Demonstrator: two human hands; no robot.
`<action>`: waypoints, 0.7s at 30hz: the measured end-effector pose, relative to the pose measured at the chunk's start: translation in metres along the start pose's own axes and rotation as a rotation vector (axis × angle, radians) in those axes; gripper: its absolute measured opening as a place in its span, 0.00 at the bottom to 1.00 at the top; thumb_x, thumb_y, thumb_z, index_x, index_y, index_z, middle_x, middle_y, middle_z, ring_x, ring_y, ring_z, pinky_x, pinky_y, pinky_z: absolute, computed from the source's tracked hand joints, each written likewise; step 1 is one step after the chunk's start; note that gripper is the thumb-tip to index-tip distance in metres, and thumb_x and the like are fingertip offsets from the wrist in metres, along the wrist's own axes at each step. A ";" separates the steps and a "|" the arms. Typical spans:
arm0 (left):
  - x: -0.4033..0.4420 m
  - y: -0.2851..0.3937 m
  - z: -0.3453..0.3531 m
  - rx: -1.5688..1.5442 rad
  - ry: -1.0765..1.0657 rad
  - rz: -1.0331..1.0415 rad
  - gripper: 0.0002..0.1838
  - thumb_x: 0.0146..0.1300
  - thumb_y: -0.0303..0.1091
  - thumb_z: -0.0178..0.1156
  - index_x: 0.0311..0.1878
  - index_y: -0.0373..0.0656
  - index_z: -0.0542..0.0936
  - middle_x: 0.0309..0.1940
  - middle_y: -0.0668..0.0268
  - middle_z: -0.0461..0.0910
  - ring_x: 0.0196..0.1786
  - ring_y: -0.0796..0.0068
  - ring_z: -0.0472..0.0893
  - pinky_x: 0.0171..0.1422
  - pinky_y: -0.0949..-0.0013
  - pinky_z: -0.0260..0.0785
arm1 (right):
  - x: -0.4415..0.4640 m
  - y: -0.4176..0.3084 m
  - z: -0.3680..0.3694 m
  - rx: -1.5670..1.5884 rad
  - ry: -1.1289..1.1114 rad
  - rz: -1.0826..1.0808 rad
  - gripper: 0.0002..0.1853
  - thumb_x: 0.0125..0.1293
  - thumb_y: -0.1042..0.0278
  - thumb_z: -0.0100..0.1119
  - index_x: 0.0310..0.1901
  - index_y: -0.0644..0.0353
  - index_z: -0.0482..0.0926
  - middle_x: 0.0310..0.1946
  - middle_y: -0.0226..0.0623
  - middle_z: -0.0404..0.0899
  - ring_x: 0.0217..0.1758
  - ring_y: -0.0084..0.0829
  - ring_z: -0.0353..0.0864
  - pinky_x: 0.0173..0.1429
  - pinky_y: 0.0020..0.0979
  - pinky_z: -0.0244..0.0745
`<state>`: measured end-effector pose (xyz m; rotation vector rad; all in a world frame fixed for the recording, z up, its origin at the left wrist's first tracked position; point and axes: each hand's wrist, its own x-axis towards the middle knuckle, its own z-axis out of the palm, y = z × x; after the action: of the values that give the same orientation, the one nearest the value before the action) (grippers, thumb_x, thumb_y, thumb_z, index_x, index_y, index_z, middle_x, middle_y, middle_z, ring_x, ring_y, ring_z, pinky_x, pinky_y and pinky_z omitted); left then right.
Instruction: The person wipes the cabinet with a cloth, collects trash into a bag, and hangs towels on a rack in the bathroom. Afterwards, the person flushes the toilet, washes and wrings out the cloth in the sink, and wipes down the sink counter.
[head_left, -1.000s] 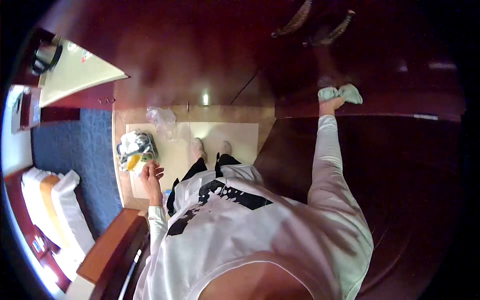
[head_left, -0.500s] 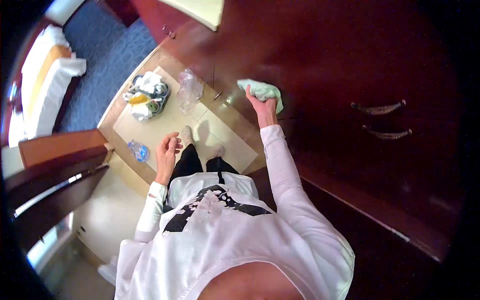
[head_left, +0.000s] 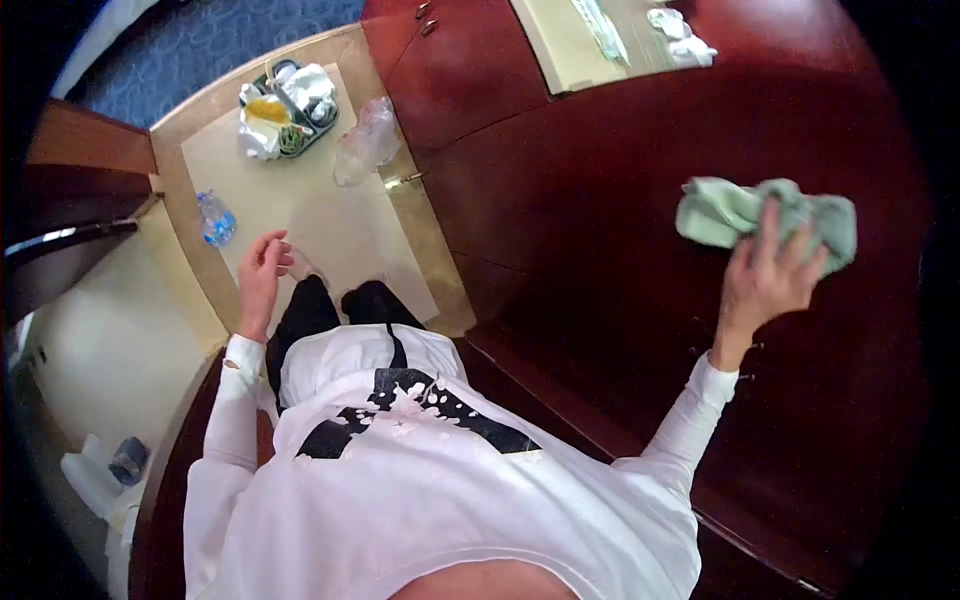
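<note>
A pale green cloth (head_left: 715, 212) lies bunched against the dark red wooden cabinet front (head_left: 600, 290) on the right. My right hand (head_left: 765, 285) presses on it from below, fingers spread over its folds; the hand is slightly blurred. On the other side, my left hand (head_left: 262, 275) hangs in the air with loosely bent fingers and nothing in it. It is nearest to a clear plastic bottle (head_left: 216, 220) with a blue label, which is on the pale floor.
A caddy (head_left: 318, 122) with white cloths and a yellow item stands on the floor mat (head_left: 215, 150), beside a clear plastic bag (head_left: 367, 145). A cream surface (head_left: 560, 50) with small white items lies at the top. An open door (head_left: 95, 150) is at left.
My right hand has moved right across the cabinet front with the green cloth, its fingers now spread. The view has shifted. My left hand still hangs free.
</note>
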<state>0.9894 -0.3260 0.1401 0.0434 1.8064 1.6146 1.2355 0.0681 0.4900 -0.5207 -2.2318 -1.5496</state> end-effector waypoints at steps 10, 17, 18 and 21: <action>0.026 -0.021 -0.072 -0.117 0.207 -0.128 0.14 0.66 0.38 0.49 0.49 0.42 0.76 0.33 0.69 0.77 0.32 0.83 0.75 0.35 0.80 0.66 | 0.011 -0.133 0.069 0.166 -0.359 -0.484 0.21 0.50 0.59 0.60 0.49 0.37 0.75 0.65 0.28 0.58 0.70 0.36 0.50 0.63 0.52 0.47; 0.055 -0.095 -0.065 -0.126 0.285 -0.160 0.14 0.66 0.38 0.49 0.48 0.41 0.76 0.32 0.68 0.78 0.31 0.81 0.76 0.32 0.79 0.68 | -0.031 -0.261 0.151 0.357 -0.444 -0.740 0.12 0.53 0.60 0.57 0.41 0.46 0.79 0.65 0.37 0.58 0.72 0.41 0.45 0.64 0.57 0.45; 0.063 -0.110 -0.062 -0.117 0.281 -0.194 0.14 0.66 0.38 0.49 0.48 0.40 0.76 0.31 0.68 0.78 0.31 0.81 0.76 0.32 0.79 0.68 | -0.038 -0.283 0.159 0.363 -0.469 -0.762 0.12 0.53 0.60 0.57 0.41 0.46 0.79 0.65 0.38 0.58 0.72 0.42 0.44 0.64 0.58 0.44; 0.092 -0.140 -0.047 -0.090 0.239 -0.172 0.14 0.66 0.37 0.49 0.47 0.39 0.76 0.31 0.68 0.78 0.31 0.81 0.76 0.33 0.78 0.68 | -0.062 -0.344 0.190 0.306 -0.443 -0.864 0.12 0.54 0.60 0.56 0.41 0.49 0.78 0.64 0.39 0.59 0.72 0.42 0.44 0.64 0.58 0.44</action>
<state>0.9545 -0.3546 -0.0273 -0.3500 1.8543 1.6292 1.0998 0.1288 0.1208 0.2801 -3.2299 -1.4616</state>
